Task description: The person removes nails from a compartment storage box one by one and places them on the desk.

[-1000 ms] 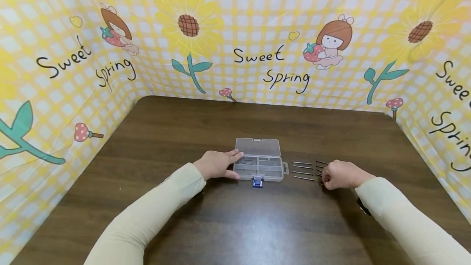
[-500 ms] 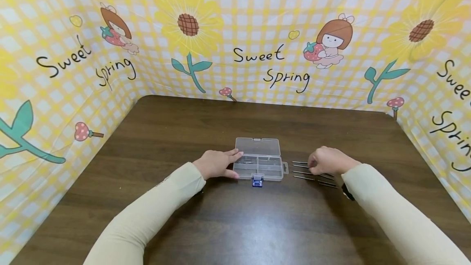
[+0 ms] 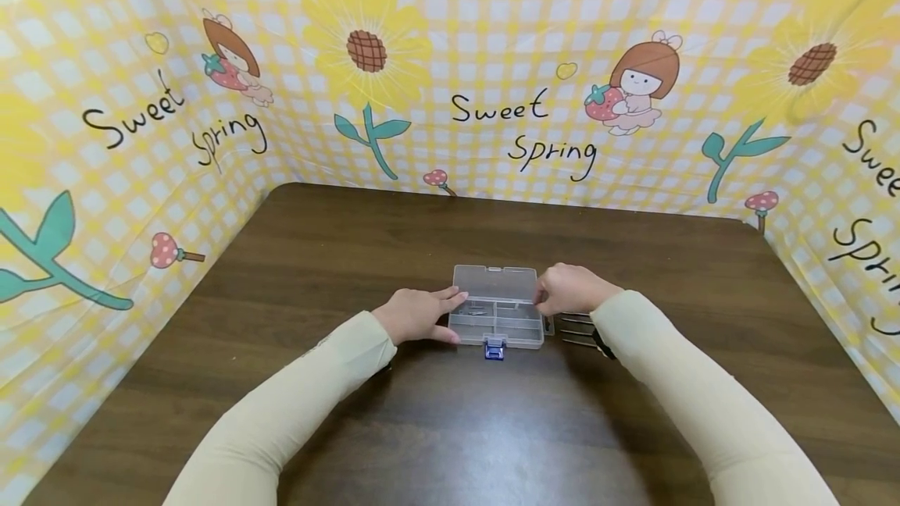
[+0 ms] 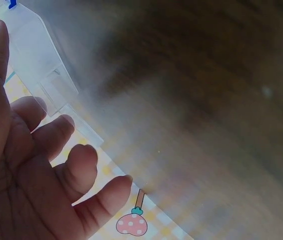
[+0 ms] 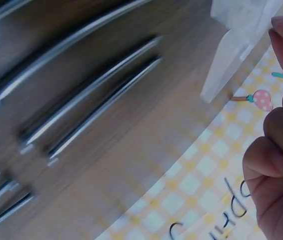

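Observation:
A clear plastic compartment box (image 3: 520,336) lies with its lid (image 3: 495,283) raised at the back and a blue latch (image 3: 494,350) at the front. Small slim pieces (image 3: 474,312) are in its back left compartment. My left hand (image 3: 415,315) rests at the box's left side, fingers extended over the edge and thumb at the front corner. My right hand (image 3: 568,287) is at the back right compartment, fingers curled, thumb and index tips together. I cannot tell whether something is between them. Several metal nails (image 5: 91,90) lie beneath the right wrist.
The nails lie in rows on the brown wooden table (image 3: 450,420), right of the box; the right sleeve (image 3: 636,334) covers part of them in the head view. A yellow checked cloth (image 3: 492,45) with printed flowers stands round the table's back and sides.
My right hand has moved left from the farther row of nails, across the nearer row, to the box's back right compartment. The left hand stays at the box's left side.

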Motion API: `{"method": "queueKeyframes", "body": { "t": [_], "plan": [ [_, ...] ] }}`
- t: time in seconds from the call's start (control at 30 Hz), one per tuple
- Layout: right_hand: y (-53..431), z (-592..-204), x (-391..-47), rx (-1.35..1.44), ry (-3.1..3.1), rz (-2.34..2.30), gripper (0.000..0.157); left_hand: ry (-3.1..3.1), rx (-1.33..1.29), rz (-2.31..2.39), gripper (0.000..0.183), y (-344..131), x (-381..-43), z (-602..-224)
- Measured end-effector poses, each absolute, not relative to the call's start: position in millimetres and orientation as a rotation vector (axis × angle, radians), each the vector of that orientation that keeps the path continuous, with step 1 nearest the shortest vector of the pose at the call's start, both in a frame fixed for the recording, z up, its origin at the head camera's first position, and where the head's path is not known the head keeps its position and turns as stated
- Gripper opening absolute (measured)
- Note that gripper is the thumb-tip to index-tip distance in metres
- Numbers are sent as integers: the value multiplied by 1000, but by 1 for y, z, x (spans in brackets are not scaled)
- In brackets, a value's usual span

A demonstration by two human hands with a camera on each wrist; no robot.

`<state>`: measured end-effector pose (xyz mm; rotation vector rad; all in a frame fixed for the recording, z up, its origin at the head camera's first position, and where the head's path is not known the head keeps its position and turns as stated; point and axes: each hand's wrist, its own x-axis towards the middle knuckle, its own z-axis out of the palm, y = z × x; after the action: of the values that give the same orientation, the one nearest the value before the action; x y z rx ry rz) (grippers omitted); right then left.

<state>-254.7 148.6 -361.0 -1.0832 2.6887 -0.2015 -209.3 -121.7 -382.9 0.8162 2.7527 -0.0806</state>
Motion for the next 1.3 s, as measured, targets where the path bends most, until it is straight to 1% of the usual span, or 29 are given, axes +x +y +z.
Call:
{"method": "queueKeyframes", "body": {
  "t": [0.33,0.53,0.73,1.07,1.17,1.3],
  "plan": [
    [116,-361,-263,-1181,2626,-87,13,2745,818,-80,80,-122,-210,-383],
    [112,-359,-265,-1141,2601,-59,9,2750,850,-74,78,-118,-211,-380],
    [107,-361,-265,-1161,2573,-53,5,2744,831,-66,78,-118,-210,-380],
    [99,-367,-263,-1166,2550,14,4,2753,825,-75,79,-121,-210,-379],
    [98,-369,-263,-1170,2543,21,8,2751,837,-66,78,-121,-211,-381],
    [97,-373,-264,-1211,2521,9,29,2747,834,-56,79,-122,-211,-383]
  ]
}}
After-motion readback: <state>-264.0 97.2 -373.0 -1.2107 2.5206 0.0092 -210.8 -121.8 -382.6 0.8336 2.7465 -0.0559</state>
